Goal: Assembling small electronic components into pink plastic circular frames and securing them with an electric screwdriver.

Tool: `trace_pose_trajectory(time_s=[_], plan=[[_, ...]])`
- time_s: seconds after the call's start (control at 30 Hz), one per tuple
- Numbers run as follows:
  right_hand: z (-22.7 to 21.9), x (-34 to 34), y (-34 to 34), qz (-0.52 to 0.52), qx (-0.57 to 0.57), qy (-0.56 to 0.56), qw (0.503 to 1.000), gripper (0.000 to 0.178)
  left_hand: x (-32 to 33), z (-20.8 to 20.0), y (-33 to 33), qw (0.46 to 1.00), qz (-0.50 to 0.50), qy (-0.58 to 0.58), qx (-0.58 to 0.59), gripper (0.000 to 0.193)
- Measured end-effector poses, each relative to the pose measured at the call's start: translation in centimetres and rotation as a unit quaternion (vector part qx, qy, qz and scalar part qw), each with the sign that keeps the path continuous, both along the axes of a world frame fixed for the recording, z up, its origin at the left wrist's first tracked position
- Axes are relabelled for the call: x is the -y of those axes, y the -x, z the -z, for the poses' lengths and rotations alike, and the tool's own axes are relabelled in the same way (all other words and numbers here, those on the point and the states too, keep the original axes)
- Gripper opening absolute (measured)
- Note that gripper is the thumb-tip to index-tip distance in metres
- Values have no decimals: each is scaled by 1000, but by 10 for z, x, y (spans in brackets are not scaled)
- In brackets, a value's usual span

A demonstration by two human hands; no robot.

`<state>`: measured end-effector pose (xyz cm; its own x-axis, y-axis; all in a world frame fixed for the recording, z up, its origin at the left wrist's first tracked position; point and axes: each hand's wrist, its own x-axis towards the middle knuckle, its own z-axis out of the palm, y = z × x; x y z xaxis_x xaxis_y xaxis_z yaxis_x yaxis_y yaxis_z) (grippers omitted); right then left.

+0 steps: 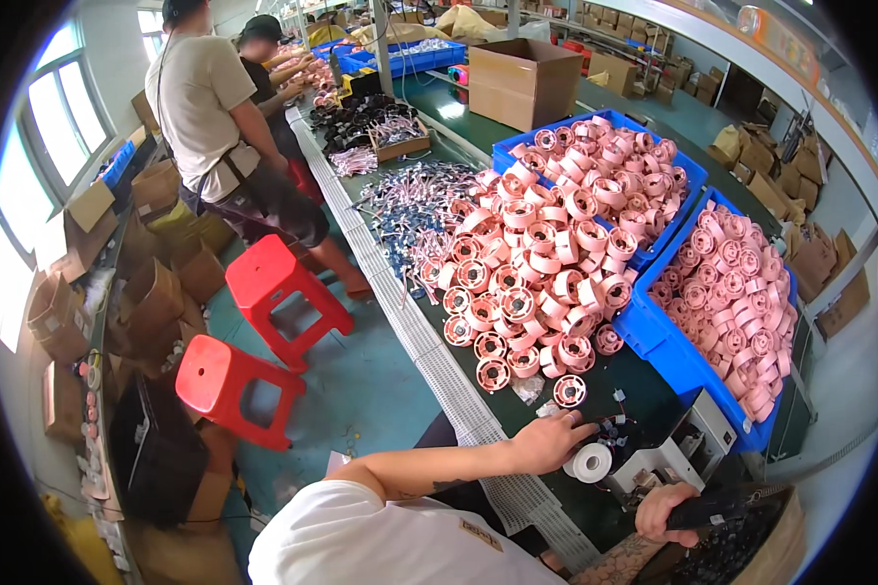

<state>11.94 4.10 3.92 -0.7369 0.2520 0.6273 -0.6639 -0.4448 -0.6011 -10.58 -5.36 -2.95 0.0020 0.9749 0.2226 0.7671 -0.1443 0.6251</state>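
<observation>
My left hand (548, 444) is at the near edge of the green bench, fingers bent and drawn together beside a white round spool-like part (590, 462). What its fingertips hold, if anything, is hidden. A single pink round housing (569, 391) lies just beyond them, and small wired parts (615, 427) are to their right. My right hand (665, 513) is wrapped round the black body of what looks like an electric screwdriver (717, 507), held nearly level. Its tip is hidden. A pale metal fixture (657, 466) stands just beyond that hand.
Pink housings (527, 263) are heaped on the bench, with more in two blue crates (654, 327). Wired boards (410, 210) lie further left. A cardboard box (524, 83) sits behind. Red stools (283, 292) stand left of the bench; two people (200, 107) are at its far end.
</observation>
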Motion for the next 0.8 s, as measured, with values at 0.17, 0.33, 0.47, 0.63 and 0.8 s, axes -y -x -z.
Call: trace_pose_trajectory(time_s=[0.17, 0.33, 0.47, 0.63, 0.8], plan=[[-4, -2, -2, 19, 4, -18, 1000, 64, -1, -7, 0, 997, -43, -34, -48, 51], [2, -2, -3, 41, 3, -4, 999, 62, -7, -2, -5, 997, -54, -15, -48, 54], [7, 0, -6, 50, 8, 12, 999, 60, -17, 13, -10, 997, 9, 7, -77, 56], [20, 5, -13, 78, 17, 37, 996, 61, -22, 13, -14, 997, 20, 24, -65, 57], [15, 3, -13, 96, 24, 16, 995, 64, -23, 19, -8, 999, 52, -3, -14, 61]])
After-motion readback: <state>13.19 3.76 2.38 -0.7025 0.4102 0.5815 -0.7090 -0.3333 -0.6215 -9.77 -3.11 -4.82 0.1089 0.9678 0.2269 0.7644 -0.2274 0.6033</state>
